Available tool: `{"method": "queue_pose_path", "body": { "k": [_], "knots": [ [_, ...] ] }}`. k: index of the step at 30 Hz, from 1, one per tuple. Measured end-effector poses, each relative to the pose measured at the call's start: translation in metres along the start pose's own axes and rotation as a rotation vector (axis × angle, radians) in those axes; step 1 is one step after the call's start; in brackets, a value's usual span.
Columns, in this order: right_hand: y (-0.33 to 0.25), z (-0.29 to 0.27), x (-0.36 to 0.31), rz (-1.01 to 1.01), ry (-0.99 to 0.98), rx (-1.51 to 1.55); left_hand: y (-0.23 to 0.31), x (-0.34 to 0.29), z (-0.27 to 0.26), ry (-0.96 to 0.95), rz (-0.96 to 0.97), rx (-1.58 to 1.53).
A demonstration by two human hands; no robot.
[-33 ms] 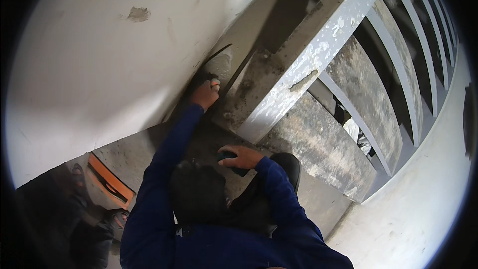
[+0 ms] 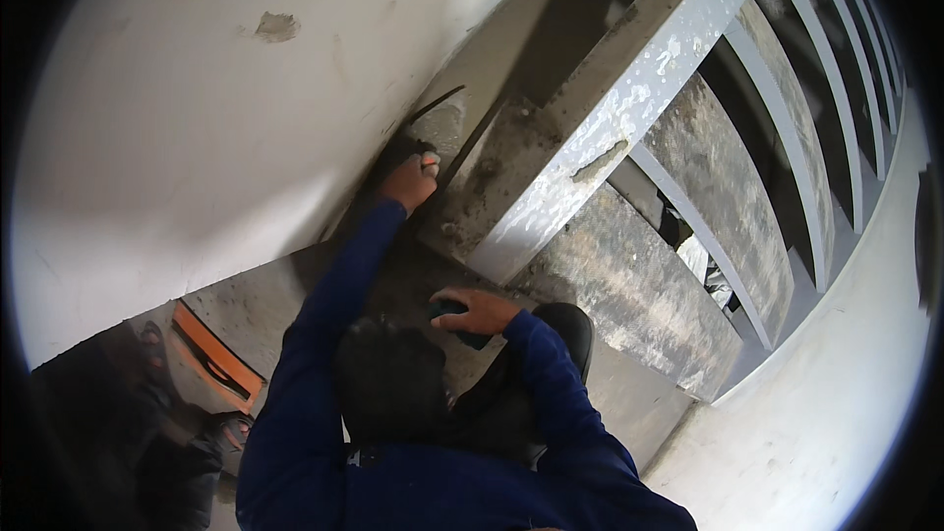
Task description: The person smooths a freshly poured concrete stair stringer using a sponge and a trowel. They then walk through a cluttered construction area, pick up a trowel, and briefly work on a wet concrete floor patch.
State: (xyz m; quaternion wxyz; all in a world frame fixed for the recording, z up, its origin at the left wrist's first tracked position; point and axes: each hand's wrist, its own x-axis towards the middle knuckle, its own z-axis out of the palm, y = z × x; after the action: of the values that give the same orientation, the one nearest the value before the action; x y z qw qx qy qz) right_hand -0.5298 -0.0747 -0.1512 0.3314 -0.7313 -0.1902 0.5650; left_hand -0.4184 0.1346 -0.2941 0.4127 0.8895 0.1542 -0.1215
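My left hand (image 2: 411, 180) reaches forward into the narrow gap at the foot of the white wall (image 2: 246, 108). Its fingers are closed around a tool with an orange handle (image 2: 430, 165); the working end is in shadow, so I cannot tell its kind. Just past the fist, a thin dark curved strip (image 2: 436, 105) sticks out from the wall. Close to my right knee, my right hand (image 2: 482, 312) is wrapped round a dark green, block-like object (image 2: 447, 308), partly hidden by the fingers.
Right of the gap stand a worn grey post (image 2: 629, 98) and mottled stair steps (image 2: 639, 285) with metal bars (image 2: 703, 241). An orange-edged frame-like object (image 2: 218, 359) lies on the floor at left. Another person's sandalled foot (image 2: 234, 430) is beside it.
My left hand has moved slightly to the right and up along the wall. The tip of the dark strip has shifted a little to the right. My right hand stays put.
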Motion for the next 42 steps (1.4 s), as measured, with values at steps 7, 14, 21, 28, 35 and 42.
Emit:
{"method": "queue_pose_path", "body": {
  "k": [7, 14, 21, 28, 35, 42],
  "knots": [
    [0.002, -0.008, -0.002, 0.014, 0.002, 0.015, 0.004, 0.031, 0.005, -0.052, -0.068, -0.097],
    [0.002, -0.007, 0.000, 0.020, -0.034, 0.103, -0.003, 0.000, 0.012, -0.004, -0.040, 0.020],
    [0.000, -0.008, -0.001, -0.018, 0.017, 0.017, 0.003, 0.012, 0.001, -0.090, -0.084, -0.075],
    [-0.002, -0.009, -0.002, -0.012, -0.019, 0.043, 0.003, 0.012, -0.006, -0.130, -0.154, -0.064],
    [-0.001, -0.009, -0.003, -0.025, 0.003, 0.026, -0.001, 0.029, -0.003, -0.143, -0.152, -0.099],
    [0.000, -0.010, -0.004, -0.057, 0.032, 0.013, 0.004, 0.042, -0.012, -0.114, 0.071, 0.207]
  ]
}}
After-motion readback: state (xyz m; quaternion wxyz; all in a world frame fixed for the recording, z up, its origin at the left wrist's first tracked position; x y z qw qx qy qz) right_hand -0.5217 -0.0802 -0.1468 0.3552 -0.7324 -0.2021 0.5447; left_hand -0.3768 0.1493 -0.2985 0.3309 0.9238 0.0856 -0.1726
